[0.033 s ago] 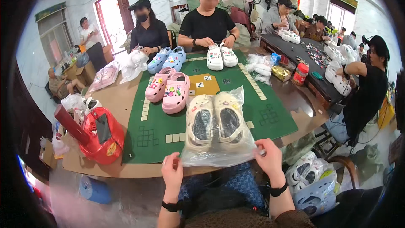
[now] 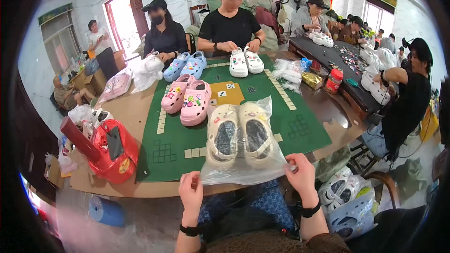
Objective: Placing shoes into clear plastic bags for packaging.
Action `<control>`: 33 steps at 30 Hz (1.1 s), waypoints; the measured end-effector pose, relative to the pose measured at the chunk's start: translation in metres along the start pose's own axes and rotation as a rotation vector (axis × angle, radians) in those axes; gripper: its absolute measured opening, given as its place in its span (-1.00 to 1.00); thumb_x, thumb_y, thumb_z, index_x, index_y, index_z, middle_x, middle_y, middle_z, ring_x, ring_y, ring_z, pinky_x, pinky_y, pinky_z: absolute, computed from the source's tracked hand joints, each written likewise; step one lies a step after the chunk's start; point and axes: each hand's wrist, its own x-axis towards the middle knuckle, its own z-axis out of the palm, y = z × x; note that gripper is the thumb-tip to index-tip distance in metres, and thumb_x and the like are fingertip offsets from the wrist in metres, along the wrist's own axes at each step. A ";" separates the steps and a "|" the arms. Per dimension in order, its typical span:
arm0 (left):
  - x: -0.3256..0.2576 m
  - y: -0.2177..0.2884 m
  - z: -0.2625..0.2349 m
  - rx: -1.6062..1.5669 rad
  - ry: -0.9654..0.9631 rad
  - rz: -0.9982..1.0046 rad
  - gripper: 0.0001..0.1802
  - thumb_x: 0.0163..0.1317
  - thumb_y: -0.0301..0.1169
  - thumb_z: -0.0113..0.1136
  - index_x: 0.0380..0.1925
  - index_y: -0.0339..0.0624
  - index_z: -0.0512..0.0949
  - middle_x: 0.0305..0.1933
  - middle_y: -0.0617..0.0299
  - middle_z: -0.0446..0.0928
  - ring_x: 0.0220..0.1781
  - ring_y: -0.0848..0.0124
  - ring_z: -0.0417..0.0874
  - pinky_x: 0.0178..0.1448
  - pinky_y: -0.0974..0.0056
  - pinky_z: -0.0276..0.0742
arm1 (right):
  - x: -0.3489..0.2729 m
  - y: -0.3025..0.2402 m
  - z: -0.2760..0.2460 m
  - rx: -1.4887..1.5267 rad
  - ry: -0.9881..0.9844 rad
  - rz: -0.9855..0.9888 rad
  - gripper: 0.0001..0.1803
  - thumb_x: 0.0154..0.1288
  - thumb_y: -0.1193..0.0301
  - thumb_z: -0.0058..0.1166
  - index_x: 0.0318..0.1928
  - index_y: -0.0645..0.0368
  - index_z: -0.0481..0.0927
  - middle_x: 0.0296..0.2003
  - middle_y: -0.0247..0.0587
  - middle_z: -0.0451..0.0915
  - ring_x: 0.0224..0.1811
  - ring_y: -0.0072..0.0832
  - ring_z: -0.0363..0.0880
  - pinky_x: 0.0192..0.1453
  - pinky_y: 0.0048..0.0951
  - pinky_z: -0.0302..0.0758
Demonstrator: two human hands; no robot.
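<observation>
A pair of cream clogs [image 2: 224, 136] with dark insides and small charms lies side by side in a clear plastic bag [image 2: 234, 176]. The bag rests on the green mat [image 2: 300, 136], its near edge stretched flat toward me. At that edge's left corner, my left hand [image 2: 191, 189] pinches the plastic. My right hand [image 2: 301, 174] grips the opposite corner between thumb and fingers. Just beyond the bag, a pair of pink clogs [image 2: 195, 104] with colourful charms stands on the mat.
Blue clogs [image 2: 193, 66] stand farther back. Across the table, a co-worker handles white clogs [image 2: 239, 64]. A red bag [image 2: 112, 154] sits at the left, and a red-lidded jar [image 2: 333, 82] at the right. Bagged clogs [image 2: 344, 192] lie low beside my right arm.
</observation>
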 end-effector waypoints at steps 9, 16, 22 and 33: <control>-0.010 0.017 -0.019 0.077 -0.081 0.028 -0.68 0.09 -0.65 0.27 -0.12 -0.21 0.61 -0.16 0.20 0.51 -0.36 0.44 0.60 -0.33 0.39 0.55 | -0.008 0.026 -0.010 0.028 -0.128 0.026 -0.65 0.10 0.42 0.34 -0.07 0.08 0.62 -0.32 -0.20 0.64 -0.48 -0.36 0.61 -0.35 -0.35 0.52; -0.003 0.048 -0.022 0.266 -0.091 0.221 -0.51 -0.01 -0.32 0.51 -0.07 -0.19 0.57 -0.09 0.13 0.49 -0.05 0.16 0.53 0.10 0.08 0.48 | -0.003 -0.006 -0.034 0.056 -0.259 0.038 -0.47 -0.04 0.33 0.51 -0.03 0.17 0.61 -0.42 -0.29 0.55 -0.41 -0.43 0.53 -0.29 -0.41 0.52; -0.009 0.068 -0.011 0.263 -0.246 0.584 -0.67 -0.08 -0.20 0.57 -0.47 -0.02 0.57 -0.35 0.28 0.54 -0.13 0.19 0.52 0.01 0.15 0.41 | -0.014 -0.032 -0.022 -0.049 -0.078 -0.166 -0.67 -0.02 0.36 0.49 -0.26 0.13 0.64 -0.44 -0.24 0.55 -0.36 -0.32 0.57 -0.26 -0.33 0.52; -0.001 0.073 0.046 0.241 -0.589 0.572 -0.22 0.09 -0.24 0.45 0.32 -0.18 0.38 0.42 -0.10 0.28 0.50 -0.09 0.23 0.47 -0.05 0.29 | -0.032 -0.035 0.010 0.055 -0.402 -0.415 -0.61 0.19 0.34 0.35 0.04 0.10 0.65 -0.05 -0.13 0.63 -0.05 -0.12 0.64 -0.02 -0.26 0.61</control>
